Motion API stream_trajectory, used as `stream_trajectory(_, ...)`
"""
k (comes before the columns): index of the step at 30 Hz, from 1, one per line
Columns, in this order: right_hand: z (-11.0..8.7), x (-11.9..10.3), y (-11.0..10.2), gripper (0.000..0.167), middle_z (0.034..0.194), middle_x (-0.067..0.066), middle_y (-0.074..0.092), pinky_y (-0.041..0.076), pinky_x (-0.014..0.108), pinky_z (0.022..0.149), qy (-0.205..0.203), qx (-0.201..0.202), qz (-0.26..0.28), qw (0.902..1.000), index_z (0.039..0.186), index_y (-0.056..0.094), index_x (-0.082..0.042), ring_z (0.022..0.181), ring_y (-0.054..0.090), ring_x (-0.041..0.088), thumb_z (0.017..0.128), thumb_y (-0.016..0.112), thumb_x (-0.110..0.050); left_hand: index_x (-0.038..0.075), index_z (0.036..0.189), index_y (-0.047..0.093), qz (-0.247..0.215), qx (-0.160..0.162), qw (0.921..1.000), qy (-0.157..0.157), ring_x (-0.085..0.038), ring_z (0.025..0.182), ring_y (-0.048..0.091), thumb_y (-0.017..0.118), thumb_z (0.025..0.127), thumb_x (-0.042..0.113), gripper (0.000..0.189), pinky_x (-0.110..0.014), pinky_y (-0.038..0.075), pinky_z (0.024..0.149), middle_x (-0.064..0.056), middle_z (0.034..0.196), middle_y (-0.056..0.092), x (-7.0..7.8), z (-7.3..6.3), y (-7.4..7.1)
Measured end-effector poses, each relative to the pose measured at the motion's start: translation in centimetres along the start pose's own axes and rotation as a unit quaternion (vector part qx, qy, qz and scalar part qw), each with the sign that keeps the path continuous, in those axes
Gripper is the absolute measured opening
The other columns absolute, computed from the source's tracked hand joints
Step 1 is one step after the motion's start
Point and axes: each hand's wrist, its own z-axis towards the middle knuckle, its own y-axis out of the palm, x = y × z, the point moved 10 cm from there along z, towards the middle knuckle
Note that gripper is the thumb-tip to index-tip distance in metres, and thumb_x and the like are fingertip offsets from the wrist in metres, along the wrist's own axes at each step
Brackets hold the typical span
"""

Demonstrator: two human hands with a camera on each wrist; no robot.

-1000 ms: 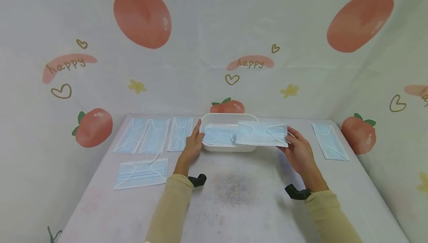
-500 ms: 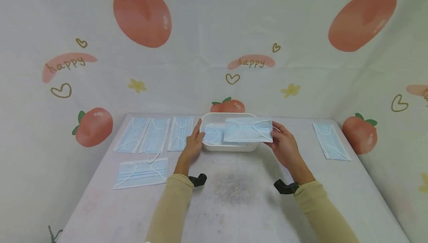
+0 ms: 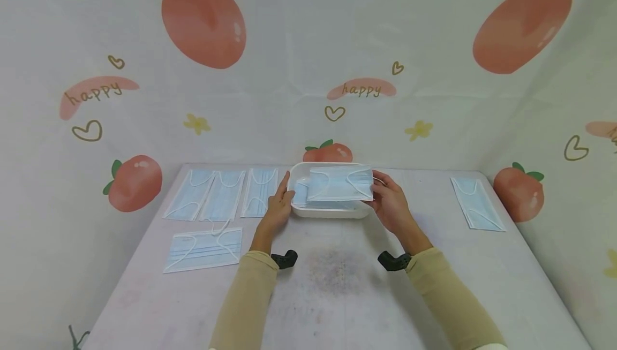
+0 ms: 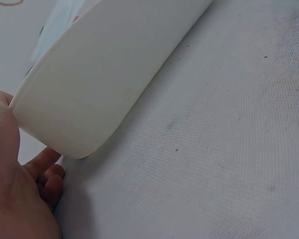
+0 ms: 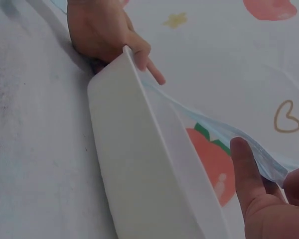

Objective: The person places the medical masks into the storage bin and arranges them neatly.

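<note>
A white plastic basin point(image 3: 332, 213) stands at the back middle of the table, with a light blue face mask point(image 3: 300, 193) lying inside. My left hand point(image 3: 277, 208) holds the basin's left end, its thumb over the rim and its fingers along the outer wall; the left wrist view shows that wall point(image 4: 89, 94) close up. Over the basin, my right hand point(image 3: 391, 204) pinches another face mask point(image 3: 340, 183) by its right end, thumb on one face and fingers on the other. In the right wrist view this mask point(image 5: 217, 125) is seen edge-on above the rim.
Left of the basin lie three masks in a row: an outer one point(image 3: 190, 195), a middle one point(image 3: 223, 196) and an inner one point(image 3: 260, 193). In front of them is a sideways mask point(image 3: 204, 250). One more mask point(image 3: 477, 204) lies far right. A printed cloth point(image 3: 289, 45) hangs behind.
My right hand has carried its mask leftward, from the basin's right end to over its middle, covering more of the mask inside. My left hand has stayed on the basin.
</note>
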Motion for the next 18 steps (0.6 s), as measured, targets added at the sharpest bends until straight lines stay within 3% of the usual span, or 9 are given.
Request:
stream_trajectory(7,1.0,0.7,1.4,0.050,0.163,0.013,0.036,0.059,0.022,0.090,0.004,-0.001,-0.007,1.0000,0.158,0.031,-0.010,0.127,0.055,0.022,0.108,0.031,-0.006,0.051,0.161,0.010,0.003,0.001,1.0000,0.000,-0.044,0.150,0.019,0.031,0.109,0.037,0.058,-0.073,0.013,0.121,-0.009,0.170,0.024,-0.1,0.1,0.0)
stream_trajectory(18,2.6,1.8,3.2,0.048,0.159,0.014,0.041,0.059,0.030,0.096,0.025,0.004,-0.020,0.9995,0.156,0.035,-0.010,0.126,0.055,0.027,0.108,0.032,-0.008,0.049,0.161,0.011,-0.001,-0.001,1.0000,0.005,-0.045,0.156,0.010,0.031,0.109,0.036,0.057,-0.072,0.008,0.123,-0.010,0.172,0.018,-0.1,0.2,0.0)
